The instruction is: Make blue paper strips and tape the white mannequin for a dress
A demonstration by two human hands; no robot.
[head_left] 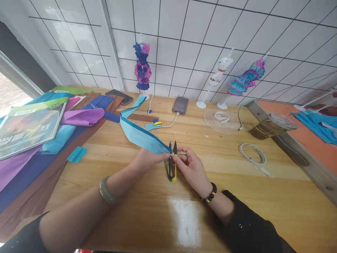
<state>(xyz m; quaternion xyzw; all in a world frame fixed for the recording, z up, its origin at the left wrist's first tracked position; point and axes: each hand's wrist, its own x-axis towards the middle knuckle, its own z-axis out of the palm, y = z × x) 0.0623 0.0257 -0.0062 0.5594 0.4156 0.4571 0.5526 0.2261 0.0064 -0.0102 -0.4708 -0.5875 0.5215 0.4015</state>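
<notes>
My left hand is closed, its thumb and finger pinching the near end of a long light-blue strip of paper or thin cloth with a darker blue edge. The strip runs up and away, folds over, and reaches the back of the table. My right hand meets it there, thumb and finger pinched at the same end. Thread snips with a green and a yellow handle lie right under the fingertips, dark blades pointing away and apart. Exactly what sits between the fingertips is partly hidden.
Coloured sheets and a magazine cover the left side. Miniature dress stands line the tiled wall. At right are a tape roll, a lidded cup and a clear disc. A folded blue piece lies left.
</notes>
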